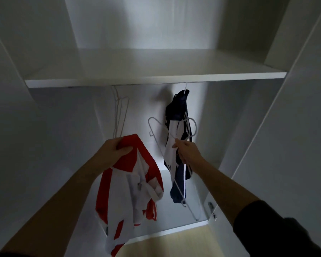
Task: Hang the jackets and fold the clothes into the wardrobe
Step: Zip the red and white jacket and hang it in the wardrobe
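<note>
Below the shelf [156, 78], at 12 o'clock, the wardrobe's hanging bay is open. A navy and white jacket [176, 112] already hangs there at about 2 o'clock, and a few spare hangers [120, 112] dangle at 10 o'clock.

At 8 o'clock the left hand [117, 147] is clenched on a bunch of cloth at the top of the red and white jacket [130, 182]. The jacket hangs limp from that grip, out in front of the bay and not yet on the rail.

At 4 o'clock the right hand [185, 149] pinches a white hanger [168, 132] near its neck. The hanger is tilted, with one arm running down towards 5 o'clock across the navy jacket.

The red jacket looks light and soft, probably of a slick sports cloth. It should sag and slide rather than keep its shape. A hold at the collar or a shoulder seam would serve best, since the neck opening has to be spread for the hanger's arm to go in.

The hanger looks thin, stiff and light. Held at the neck just under the hook, it can be steered with one hand. Smooth cloth may slip off a narrow arm if the jacket is let go before both shoulders are seated.
</note>
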`<state>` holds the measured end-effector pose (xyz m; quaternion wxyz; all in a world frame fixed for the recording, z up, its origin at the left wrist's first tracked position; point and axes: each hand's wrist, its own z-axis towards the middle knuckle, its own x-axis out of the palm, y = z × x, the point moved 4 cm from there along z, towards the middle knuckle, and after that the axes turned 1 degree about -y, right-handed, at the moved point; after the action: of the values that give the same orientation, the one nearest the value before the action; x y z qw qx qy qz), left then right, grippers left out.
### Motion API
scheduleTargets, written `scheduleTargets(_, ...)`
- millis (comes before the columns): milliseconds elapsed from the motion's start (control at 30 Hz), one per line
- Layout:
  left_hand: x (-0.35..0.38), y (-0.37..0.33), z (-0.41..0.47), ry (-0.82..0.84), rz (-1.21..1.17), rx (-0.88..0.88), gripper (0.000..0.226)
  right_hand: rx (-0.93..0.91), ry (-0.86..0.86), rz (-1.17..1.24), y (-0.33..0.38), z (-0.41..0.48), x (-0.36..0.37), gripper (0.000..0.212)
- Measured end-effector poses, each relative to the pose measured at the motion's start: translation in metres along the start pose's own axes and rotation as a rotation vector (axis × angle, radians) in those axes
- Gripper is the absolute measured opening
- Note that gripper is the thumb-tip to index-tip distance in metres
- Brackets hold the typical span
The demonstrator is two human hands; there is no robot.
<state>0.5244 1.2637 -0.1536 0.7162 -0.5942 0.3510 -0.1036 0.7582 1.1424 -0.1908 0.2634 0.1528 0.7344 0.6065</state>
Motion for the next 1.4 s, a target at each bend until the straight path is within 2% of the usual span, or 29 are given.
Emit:
scheduleTargets(67, 0.004, -0.007, -0.006, 0.015, 0.008, 0.016, 0.017, -0.057, -0.142, -0.171, -0.003, -0.02, -0.017, 0.037)
scheduleTargets(133, 0.004, -0.012, -0.01, 0.017, 0.012, 0.021, 0.017, -0.102, -0.188, -0.253, -0.008, -0.042, -0.038, 0.036)
scheduleTargets(200, 0.003, -0.018, -0.013, 0.007, 0.031, 0.026, 0.017, -0.117, -0.177, -0.204, -0.015, -0.064, -0.062, 0.035)
scheduleTargets(367, 0.012, -0.029, -0.016, -0.001, 0.117, 0.063, 0.017, -0.108, -0.088, 0.107, -0.037, -0.108, -0.106, 0.034)
scheduleTargets(500, 0.025, -0.037, -0.016, -0.016, 0.154, 0.107, 0.012, -0.112, -0.062, 0.155, -0.045, -0.124, -0.126, 0.035)
scheduleTargets(667, 0.038, -0.044, -0.014, -0.047, 0.196, 0.096, 0.018, -0.118, -0.044, 0.258, -0.043, -0.137, -0.142, 0.033)
scheduleTargets(833, 0.045, -0.052, -0.024, -0.034, 0.18, 0.108, 0.011, -0.116, -0.005, 0.096, -0.05, -0.144, -0.152, 0.037)
scheduleTargets(967, 0.055, -0.069, -0.031, 0.068, 0.31, 0.193, 0.013, -0.129, 0.027, 0.016, -0.048, -0.141, -0.148, 0.036)
scheduleTargets(1067, 0.063, -0.082, -0.034, 0.125, 0.384, 0.262, 0.011, -0.166, 0.034, 0.002, -0.042, -0.137, -0.148, 0.037)
scheduleTargets(1167, 0.063, -0.09, -0.029, 0.08, 0.502, 0.321, 0.009, -0.196, 0.069, 0.008, -0.035, -0.136, -0.15, 0.037)
scheduleTargets(1333, 0.051, -0.097, -0.027, 0.013, 0.477, 0.316, 0.008, -0.193, 0.009, 0.16, -0.03, -0.132, -0.166, 0.034)
scheduleTargets(1400, 0.053, -0.1, -0.028, 0.029, 0.516, 0.354, 0.022, -0.185, 0.04, 0.132, -0.029, -0.131, -0.165, 0.034)
